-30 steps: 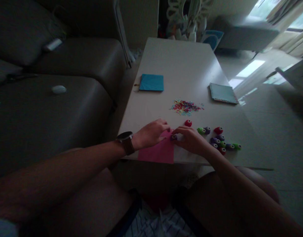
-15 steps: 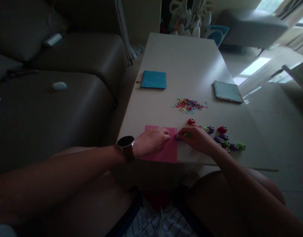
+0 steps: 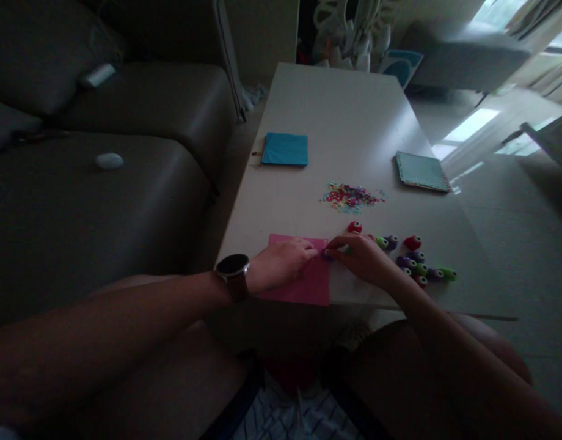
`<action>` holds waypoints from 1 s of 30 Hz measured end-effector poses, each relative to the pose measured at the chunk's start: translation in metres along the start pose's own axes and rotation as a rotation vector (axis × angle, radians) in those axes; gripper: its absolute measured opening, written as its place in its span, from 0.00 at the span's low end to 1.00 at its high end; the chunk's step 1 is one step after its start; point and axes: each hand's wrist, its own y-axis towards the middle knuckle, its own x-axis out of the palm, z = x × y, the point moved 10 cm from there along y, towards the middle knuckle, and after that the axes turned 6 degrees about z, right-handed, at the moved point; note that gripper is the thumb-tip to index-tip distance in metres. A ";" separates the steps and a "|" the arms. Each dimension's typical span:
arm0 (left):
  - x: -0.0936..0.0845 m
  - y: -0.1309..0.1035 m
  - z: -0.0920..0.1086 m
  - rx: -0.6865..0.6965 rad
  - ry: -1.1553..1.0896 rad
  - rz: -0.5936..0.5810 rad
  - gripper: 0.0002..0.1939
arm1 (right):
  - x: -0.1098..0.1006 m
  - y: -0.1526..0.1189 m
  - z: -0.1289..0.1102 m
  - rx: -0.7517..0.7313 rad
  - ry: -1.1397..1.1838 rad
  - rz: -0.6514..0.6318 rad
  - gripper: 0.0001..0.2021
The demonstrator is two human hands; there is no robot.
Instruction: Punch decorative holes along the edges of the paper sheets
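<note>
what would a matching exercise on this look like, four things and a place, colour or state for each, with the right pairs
1. left hand
2. right hand
3. wristwatch
4. heap of tiny pieces

A. multicoloured
B. dark-faced and worn
C. over the pink sheet, palm side down
D. pinching a small purple piece

Pairs: 1-C, 2-D, 3-B, 4-A

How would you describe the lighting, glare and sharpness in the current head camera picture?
Head view: dim overall, with dark sofa seats; bright window glare on the floor; a soft sheen toward the table's far right; wide-angle stretching of the forearms near the edges; the small pieces too soft to tell apart singly.
</note>
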 end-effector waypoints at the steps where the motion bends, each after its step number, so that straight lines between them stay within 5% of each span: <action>1: -0.001 0.000 0.000 -0.004 -0.006 0.006 0.19 | 0.001 0.001 -0.001 0.001 -0.002 0.000 0.06; 22: -0.003 -0.005 -0.004 0.005 -0.127 0.073 0.34 | 0.005 0.002 0.010 0.073 0.133 -0.002 0.06; 30: 0.003 -0.002 -0.004 0.012 -0.024 0.005 0.32 | 0.014 0.016 0.016 0.113 0.147 -0.095 0.04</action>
